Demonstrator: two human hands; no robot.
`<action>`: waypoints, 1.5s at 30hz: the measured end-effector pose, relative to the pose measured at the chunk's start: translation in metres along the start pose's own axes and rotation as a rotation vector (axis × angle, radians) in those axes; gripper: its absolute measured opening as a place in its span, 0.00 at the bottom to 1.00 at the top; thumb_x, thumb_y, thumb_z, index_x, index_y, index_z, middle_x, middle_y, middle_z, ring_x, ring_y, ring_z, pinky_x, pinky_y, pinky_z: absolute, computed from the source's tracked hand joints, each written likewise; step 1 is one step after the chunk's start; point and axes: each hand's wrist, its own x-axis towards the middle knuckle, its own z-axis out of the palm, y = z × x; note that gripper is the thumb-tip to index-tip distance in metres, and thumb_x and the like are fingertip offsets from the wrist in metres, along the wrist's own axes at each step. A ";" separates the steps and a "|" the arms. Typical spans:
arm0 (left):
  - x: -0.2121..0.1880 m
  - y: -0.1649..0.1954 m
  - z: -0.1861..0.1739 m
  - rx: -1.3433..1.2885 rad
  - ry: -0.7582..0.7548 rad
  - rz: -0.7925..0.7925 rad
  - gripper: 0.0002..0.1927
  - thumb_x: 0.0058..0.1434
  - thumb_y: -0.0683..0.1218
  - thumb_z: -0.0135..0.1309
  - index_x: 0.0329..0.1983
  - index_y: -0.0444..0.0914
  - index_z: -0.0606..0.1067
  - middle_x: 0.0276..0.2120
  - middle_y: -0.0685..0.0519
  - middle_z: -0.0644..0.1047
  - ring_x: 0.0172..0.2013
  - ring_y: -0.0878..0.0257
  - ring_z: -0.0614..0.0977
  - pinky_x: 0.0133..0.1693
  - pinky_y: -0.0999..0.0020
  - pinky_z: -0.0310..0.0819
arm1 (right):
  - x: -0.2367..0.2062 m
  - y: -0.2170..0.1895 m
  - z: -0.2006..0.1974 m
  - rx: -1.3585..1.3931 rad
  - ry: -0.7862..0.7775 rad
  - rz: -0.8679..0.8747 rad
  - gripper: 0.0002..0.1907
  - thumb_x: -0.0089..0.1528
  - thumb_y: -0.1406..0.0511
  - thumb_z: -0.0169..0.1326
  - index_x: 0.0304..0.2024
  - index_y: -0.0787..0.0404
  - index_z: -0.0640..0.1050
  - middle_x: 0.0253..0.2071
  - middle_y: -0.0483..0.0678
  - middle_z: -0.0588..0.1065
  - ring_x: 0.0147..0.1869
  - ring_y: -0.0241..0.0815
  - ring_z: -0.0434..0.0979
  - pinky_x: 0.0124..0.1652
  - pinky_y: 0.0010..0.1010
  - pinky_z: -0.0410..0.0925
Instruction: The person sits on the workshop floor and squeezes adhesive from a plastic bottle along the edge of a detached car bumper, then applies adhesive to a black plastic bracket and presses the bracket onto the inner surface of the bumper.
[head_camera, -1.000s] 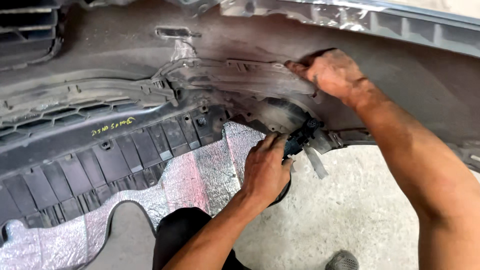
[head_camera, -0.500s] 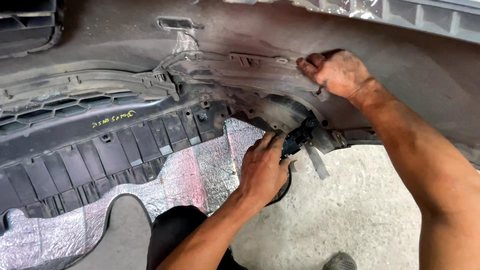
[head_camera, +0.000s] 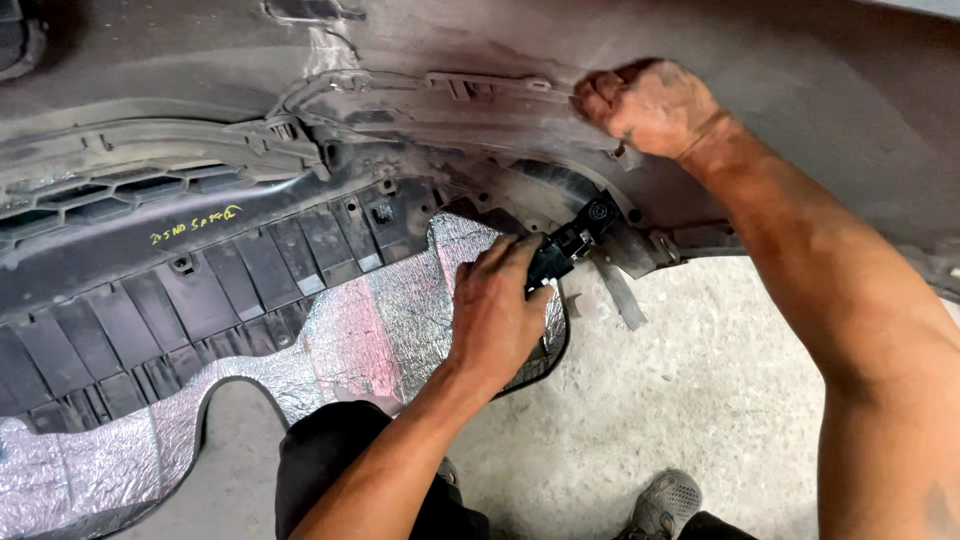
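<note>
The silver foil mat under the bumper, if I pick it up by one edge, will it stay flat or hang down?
The silver foil mat would probably droop: it looks thin and its surface is crinkled. It seems light for its size, so one hand should lift it. The dark bumper lies on part of it, so pulling might tear the foil.

The bumper cover (head_camera: 200, 60) is dusty matt grey plastic, its ribbed panel (head_camera: 150, 320) matt black plastic, the mat (head_camera: 370, 330) crinkled glossy silver foil, the floor (head_camera: 700, 400) rough concrete.
</note>
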 end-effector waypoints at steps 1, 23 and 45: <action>0.001 0.000 0.000 -0.017 0.002 -0.024 0.29 0.52 0.39 0.64 0.59 0.32 0.74 0.54 0.44 0.78 0.53 0.49 0.79 0.56 0.54 0.65 | 0.000 0.001 -0.001 -0.030 -0.028 -0.010 0.19 0.64 0.67 0.50 0.58 0.62 0.77 0.47 0.49 0.80 0.39 0.46 0.84 0.37 0.33 0.78; 0.026 -0.010 0.021 0.084 -0.051 -0.069 0.28 0.52 0.37 0.63 0.59 0.33 0.74 0.53 0.47 0.78 0.52 0.51 0.78 0.56 0.51 0.64 | -0.070 -0.080 -0.020 1.008 0.136 0.473 0.08 0.67 0.67 0.58 0.46 0.66 0.78 0.34 0.54 0.80 0.33 0.47 0.83 0.34 0.36 0.77; 0.029 -0.015 0.022 0.079 -0.022 -0.047 0.28 0.51 0.39 0.64 0.57 0.32 0.74 0.54 0.45 0.76 0.54 0.48 0.76 0.55 0.49 0.64 | -0.063 -0.104 -0.021 0.966 0.127 0.456 0.09 0.65 0.68 0.58 0.46 0.67 0.79 0.40 0.56 0.80 0.41 0.55 0.83 0.41 0.38 0.77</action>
